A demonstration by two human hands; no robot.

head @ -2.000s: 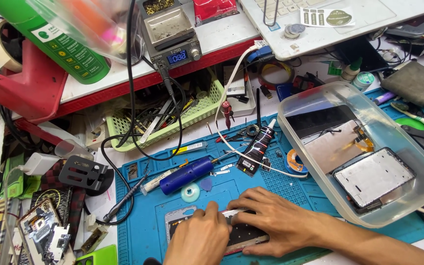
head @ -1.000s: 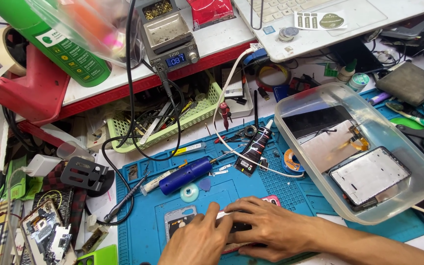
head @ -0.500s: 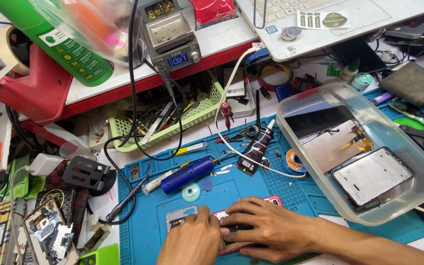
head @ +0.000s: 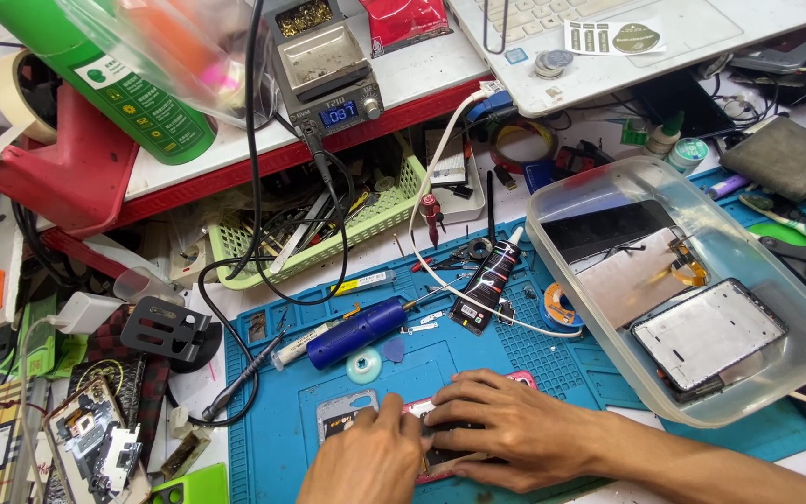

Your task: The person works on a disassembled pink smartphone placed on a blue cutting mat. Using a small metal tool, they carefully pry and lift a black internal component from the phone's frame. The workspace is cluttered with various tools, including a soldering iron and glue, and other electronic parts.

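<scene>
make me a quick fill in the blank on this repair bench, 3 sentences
1. Both hands press on a phone lying on the ____ mat.
2. The clear tub sits to the ____ of the hands.
3. The screwdriver above the left hand and right hand has a ____ handle.

Missing words: blue; right; blue

You see a bright, even light from above; shadows are soft, the picture is sharp, with slight edge distortion.
</scene>
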